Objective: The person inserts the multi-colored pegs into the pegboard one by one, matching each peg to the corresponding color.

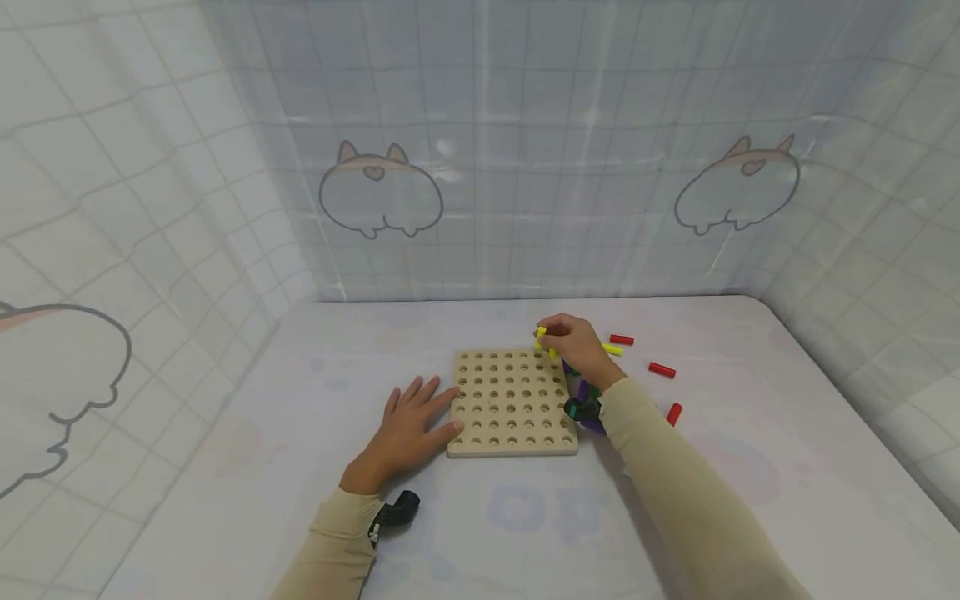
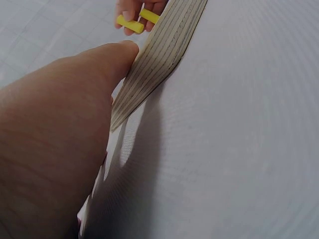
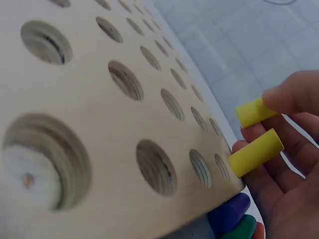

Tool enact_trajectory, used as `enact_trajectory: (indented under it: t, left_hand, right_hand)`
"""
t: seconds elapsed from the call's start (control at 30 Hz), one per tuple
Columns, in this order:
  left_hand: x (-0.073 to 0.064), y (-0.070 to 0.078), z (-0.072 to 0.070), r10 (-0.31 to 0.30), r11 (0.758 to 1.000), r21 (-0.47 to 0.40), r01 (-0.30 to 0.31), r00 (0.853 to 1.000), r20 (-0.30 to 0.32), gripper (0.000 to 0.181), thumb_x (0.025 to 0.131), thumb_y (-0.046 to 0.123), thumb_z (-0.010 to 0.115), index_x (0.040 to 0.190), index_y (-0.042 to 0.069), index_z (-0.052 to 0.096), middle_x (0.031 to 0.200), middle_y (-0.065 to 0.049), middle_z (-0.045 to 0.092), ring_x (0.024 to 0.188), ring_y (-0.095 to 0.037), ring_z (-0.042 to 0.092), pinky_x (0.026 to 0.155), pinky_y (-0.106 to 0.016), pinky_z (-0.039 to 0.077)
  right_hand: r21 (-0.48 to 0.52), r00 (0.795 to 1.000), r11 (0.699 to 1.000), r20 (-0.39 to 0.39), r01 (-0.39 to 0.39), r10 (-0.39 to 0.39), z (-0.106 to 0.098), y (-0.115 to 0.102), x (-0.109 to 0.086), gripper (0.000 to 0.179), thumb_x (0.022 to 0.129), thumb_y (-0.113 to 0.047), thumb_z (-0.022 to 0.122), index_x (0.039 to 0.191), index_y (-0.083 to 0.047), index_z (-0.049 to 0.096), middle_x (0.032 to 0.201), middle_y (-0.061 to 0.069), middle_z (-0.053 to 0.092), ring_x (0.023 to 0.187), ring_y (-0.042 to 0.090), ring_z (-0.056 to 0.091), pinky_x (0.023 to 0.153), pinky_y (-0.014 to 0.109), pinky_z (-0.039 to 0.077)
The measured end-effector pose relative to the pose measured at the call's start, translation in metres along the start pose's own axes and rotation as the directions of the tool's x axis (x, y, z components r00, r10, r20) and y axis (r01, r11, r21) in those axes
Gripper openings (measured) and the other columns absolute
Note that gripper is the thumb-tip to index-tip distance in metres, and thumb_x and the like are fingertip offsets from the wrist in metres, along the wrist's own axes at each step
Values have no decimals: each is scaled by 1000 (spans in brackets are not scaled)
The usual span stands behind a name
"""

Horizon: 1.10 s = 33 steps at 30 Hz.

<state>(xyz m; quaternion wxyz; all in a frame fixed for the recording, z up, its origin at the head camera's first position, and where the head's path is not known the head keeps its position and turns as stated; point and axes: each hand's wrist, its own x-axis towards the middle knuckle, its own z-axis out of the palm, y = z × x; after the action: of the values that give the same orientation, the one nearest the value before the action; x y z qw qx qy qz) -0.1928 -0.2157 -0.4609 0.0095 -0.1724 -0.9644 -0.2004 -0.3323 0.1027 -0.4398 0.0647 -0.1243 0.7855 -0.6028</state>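
A square wooden board (image 1: pixel 510 402) with rows of round holes lies on the table. My right hand (image 1: pixel 573 340) is at its far right corner, pinching a yellow peg (image 3: pixel 255 112) between thumb and fingers, above the board's surface. Just beside those fingers, a second yellow peg (image 3: pixel 256 152) stands up from the corner hole. My left hand (image 1: pixel 408 429) rests flat at the board's left side, fingers spread, with thumb and forefinger touching the edge. In the left wrist view, the left thumb (image 2: pixel 119 52) lies along the side of the board.
Right of the board lie several red pegs (image 1: pixel 662 369) and a yellow peg (image 1: pixel 612 349). Purple pegs (image 3: pixel 228 211) and a green peg (image 3: pixel 241 228) sit close against the board's right edge, partly hidden by my right arm. A white tiled-pattern curtain (image 1: pixel 525 208) surrounds the table.
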Motion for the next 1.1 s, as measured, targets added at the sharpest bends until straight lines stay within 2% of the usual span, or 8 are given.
enact_trajectory:
  t: [0.13, 0.33, 0.57, 1.1]
  left_hand:
    - [0, 0, 0, -1, 1000, -2, 1, 1000, 5, 67, 97, 61, 51, 154, 26, 44, 163, -11, 27, 151, -38, 13, 116, -66, 2]
    - [-1, 0, 0, -10, 1000, 4, 10, 1000, 8, 67, 97, 62, 50, 154, 27, 44, 163, -11, 27, 151, -38, 12, 116, -65, 2]
    - [-1, 1, 0, -9, 1000, -1, 9, 1000, 0, 67, 97, 61, 51, 154, 26, 44, 162, -11, 28, 151, -38, 13, 116, -65, 2]
    - [-2, 0, 4, -3, 1000, -6, 3, 1000, -18, 66, 97, 61, 51, 154, 26, 45, 162, -11, 29, 151, -38, 14, 116, -65, 2]
  right_hand:
    - [-67, 999, 997, 35, 29, -27, 1, -1, -1, 32, 96, -13, 69, 126, -2, 66, 118, 10, 67, 109, 27, 60, 88, 42, 51]
    - [-141, 998, 989, 47, 45, -38, 3, 0, 0, 33, 96, -15, 69, 127, -3, 66, 118, 9, 67, 111, 26, 61, 89, 43, 52]
    - [-262, 996, 963, 84, 59, -38, 3, -1, 0, 33, 97, -16, 67, 129, -6, 65, 117, 6, 68, 109, 24, 61, 89, 42, 52]
    - [-351, 991, 929, 97, 117, -89, 2, 3, 0, 29, 97, -16, 67, 125, -9, 68, 113, 6, 69, 108, 25, 62, 89, 43, 53]
